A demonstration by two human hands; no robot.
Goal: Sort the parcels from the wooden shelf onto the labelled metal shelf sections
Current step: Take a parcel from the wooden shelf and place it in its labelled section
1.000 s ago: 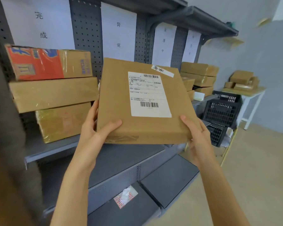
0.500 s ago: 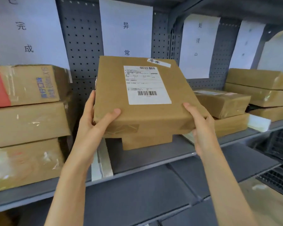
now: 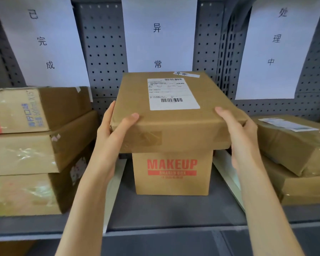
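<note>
On the middle section of the grey metal shelf (image 3: 174,215), under the white paper sign reading 异常 (image 3: 158,34), a flat brown cardboard parcel with a white shipping label (image 3: 174,111) sits on top of, or just above, a smaller upright brown box printed MAKEUP in red (image 3: 172,174); whether its weight is fully down cannot be told. A small white handwritten strip at the parcel's far edge seems to match the sign, which would explain the choice of section, though the writing is too small to read with certainty.

The wide parcel overhangs the narrower box on both sides, so both hands steady it level. Left hand (image 3: 111,139): grasping the near left corner, thumb laid on the top face, fingers wrapped along the left side. Right hand (image 3: 240,137): grasping the near right corner, thumb on top, fingers curled round the right edge and under.

White strips on the shelf floor mark the section edges left and right of the MAKEUP box. Left section, under the sign 已完成 (image 3: 42,41): three stacked brown cartons (image 3: 35,150). Right section, under the sign 处理中 (image 3: 275,37): stacked flat brown parcels (image 3: 294,150).

Judgement: placing step nearly done; the overhang makes a centred release advisable.
</note>
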